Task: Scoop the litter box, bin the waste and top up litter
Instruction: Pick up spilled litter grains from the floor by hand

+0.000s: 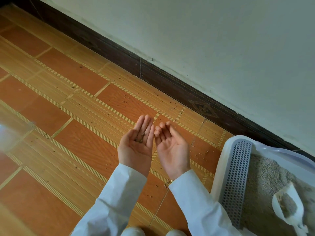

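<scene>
The left hand (136,147) lies palm-up and flat, fingers straight and together, cradling a small pile of stray litter granules (140,139), probably so they can be carried off without spilling. The right hand (172,150) is palm-up just beside it, fingers loosely curled and empty, both forearms in pale sleeves reaching over the tiled floor (68,103), which is dotted with more grains. The litter box (219,160) sits to the right by the wall, its scoop (288,212) resting in the litter.

Orange tiled floor (81,92) carries scattered litter grains (126,99) and the white litter box (219,167).
</scene>
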Motion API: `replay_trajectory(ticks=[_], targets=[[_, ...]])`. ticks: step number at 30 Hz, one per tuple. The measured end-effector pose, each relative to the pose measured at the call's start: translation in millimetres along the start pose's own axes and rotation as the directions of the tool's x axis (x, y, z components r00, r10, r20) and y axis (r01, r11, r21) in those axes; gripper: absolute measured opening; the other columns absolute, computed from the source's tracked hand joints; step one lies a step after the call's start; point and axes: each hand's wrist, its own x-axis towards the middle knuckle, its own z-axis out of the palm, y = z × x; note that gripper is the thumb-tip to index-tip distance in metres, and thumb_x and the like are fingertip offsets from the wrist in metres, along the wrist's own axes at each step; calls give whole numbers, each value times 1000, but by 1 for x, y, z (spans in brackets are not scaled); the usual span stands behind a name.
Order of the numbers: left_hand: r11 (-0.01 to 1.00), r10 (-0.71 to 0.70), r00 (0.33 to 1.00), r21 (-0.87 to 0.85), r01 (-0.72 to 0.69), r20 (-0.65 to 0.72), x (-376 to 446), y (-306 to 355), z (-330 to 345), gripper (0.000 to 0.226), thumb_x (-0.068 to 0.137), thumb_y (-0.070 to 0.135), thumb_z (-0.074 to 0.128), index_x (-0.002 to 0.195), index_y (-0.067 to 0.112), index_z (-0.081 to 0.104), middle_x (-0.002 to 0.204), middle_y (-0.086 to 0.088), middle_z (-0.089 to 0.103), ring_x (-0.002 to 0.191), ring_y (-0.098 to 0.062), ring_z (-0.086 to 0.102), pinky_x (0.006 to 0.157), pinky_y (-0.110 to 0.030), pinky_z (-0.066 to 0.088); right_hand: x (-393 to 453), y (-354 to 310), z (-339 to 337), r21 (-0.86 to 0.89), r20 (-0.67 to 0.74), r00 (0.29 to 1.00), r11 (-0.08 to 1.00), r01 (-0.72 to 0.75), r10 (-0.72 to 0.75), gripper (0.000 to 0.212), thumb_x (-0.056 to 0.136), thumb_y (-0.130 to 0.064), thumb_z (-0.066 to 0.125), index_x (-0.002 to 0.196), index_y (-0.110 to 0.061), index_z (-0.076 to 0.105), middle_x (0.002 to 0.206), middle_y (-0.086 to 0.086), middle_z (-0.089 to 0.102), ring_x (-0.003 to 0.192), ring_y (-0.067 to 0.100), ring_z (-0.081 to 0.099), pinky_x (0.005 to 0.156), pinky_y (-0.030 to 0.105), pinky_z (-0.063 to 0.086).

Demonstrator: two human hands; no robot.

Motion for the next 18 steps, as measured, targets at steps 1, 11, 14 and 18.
replay_trajectory(ticks=[1, 11, 14, 18], targets=[[1000, 9, 1000, -10, -9, -3, 0, 0, 1, 43, 97, 14, 27, 122, -5, 56, 121, -19, 64, 115, -28, 61, 96, -37, 48, 0, 1, 2, 15, -25, 1000, 1000, 8, -7, 24, 101, -9, 34, 91, -5, 56, 85, 11, 58, 79, 21, 55, 83, 32, 46], [997, 68, 997, -35, -69, -44, -4, -1, 3, 42, 96, 14, 29, 120, -7, 57, 119, -20, 65, 110, -28, 64, 94, -37, 50, -3, 8, 15, 152, -35, 999, 988, 26, -21, 42, 102, -11, 22, 129, 5, 49, 132, 21, 57, 127, 33, 51, 110, 41, 36], [996, 71, 996, -48, -74, -56, -2, 0, 2, 43, 96, 15, 30, 122, -7, 56, 121, -20, 63, 111, -28, 63, 96, -38, 49, -2, 10, 16, 110, -30, 999, 993, 33, -30, 45, 101, -13, 19, 135, 2, 45, 138, 18, 53, 132, 29, 46, 117, 41, 27], [995, 68, 996, -75, -73, -60, -1, 3, 2, 42, 96, 15, 30, 121, -7, 56, 120, -20, 64, 111, -28, 63, 97, -39, 47, 3, 17, 17, 92, -52, 998, 995, 36, -31, 47, 102, -13, 17, 135, 2, 46, 137, 16, 54, 132, 26, 47, 118, 40, 24]])
